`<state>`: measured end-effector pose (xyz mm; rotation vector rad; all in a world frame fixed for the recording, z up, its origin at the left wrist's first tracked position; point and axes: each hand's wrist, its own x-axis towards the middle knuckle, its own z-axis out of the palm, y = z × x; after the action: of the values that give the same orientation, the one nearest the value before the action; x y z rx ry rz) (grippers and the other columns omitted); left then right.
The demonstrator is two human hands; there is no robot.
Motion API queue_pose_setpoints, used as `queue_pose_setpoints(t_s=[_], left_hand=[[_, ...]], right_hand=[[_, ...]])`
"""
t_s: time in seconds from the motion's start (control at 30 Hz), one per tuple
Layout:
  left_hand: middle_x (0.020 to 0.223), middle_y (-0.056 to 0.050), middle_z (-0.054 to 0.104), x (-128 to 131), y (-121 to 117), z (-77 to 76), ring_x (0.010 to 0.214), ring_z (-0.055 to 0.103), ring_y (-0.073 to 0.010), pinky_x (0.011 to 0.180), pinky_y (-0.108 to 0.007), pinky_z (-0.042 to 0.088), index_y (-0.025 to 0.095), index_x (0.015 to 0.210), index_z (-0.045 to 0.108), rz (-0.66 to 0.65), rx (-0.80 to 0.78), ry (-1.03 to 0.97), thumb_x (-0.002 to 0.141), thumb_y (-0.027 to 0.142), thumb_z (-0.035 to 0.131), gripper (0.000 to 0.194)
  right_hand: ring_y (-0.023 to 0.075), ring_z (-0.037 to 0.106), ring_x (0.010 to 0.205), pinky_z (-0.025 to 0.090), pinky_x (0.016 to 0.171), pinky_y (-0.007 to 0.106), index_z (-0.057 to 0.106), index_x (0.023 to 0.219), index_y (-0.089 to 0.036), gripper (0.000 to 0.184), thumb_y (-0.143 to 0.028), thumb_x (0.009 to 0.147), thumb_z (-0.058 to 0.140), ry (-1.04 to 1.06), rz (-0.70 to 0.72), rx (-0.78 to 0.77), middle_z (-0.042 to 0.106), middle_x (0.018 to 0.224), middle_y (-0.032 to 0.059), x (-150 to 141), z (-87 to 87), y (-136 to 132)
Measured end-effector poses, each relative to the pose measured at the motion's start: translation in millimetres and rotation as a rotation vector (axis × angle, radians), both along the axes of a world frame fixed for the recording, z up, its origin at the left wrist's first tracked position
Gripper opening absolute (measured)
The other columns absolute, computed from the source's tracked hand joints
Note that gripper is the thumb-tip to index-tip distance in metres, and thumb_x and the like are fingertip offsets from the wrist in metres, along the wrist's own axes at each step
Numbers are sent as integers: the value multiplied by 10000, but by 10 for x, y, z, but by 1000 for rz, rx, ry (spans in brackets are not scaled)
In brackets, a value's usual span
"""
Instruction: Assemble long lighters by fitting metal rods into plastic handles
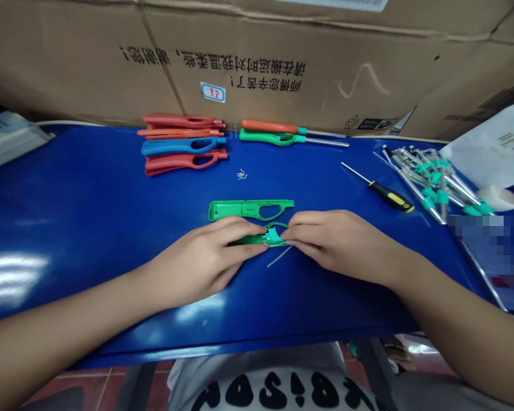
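Observation:
My left hand is closed around one green lighter shell half, its inner side facing up. A turquoise trigger sits in that shell near the finger loop, beside the left fingertips. The fingers of my right hand are pinched together on the loop end of the same shell and hide its tip. Below these fingertips a thin clear tube sticks out over the table. Just behind the hands lies the matching green shell half, also inner side up.
Red, orange and blue lighter shells lie stacked at the back. Beside them are two long-nozzle lighters and small pins. To the right are a screwdriver, metal lighter nozzles and a white bag. A cardboard box stands behind.

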<state>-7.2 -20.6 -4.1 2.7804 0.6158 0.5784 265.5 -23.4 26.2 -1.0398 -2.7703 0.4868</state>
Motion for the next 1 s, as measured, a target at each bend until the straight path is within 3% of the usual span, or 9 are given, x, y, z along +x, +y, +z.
queue_pose_setpoints(t_s=[0.2,0.4,0.63,1.0], left_hand=[[1325,-128,672,10,-13,12,1214,650,-263,1002,-439,596,196,1314,681,22,-40,-9,1010,131,494,363],[1275,-86,713,-10,3,-41,1173,683,-205,1022,-346,583,188,1272,681,17,-34,-120,1003,135,548,304],[1374,-71,681,-34,-4,56,1274,632,-262,1086,-428,551,174,1326,634,-33,141,39,1014,172,520,332],[1371,-77,683,-71,21,34,1287,625,-262,1053,-422,580,152,1357,598,-79,132,70,1007,118,467,375]], right_hand=[[192,706,962,529,815,309,732,1056,-190,226,-187,1027,508,22,-17,-18,725,1074,64,1,-3,-11],[176,690,923,527,798,284,713,1074,-176,152,-194,995,585,226,-7,10,717,1033,69,64,-71,59],[159,661,833,498,727,267,714,1053,-131,138,-184,986,606,253,22,23,695,967,79,75,-95,92],[167,655,845,491,733,280,713,1064,-147,186,-222,1014,551,214,-16,47,683,962,76,74,-117,107]])
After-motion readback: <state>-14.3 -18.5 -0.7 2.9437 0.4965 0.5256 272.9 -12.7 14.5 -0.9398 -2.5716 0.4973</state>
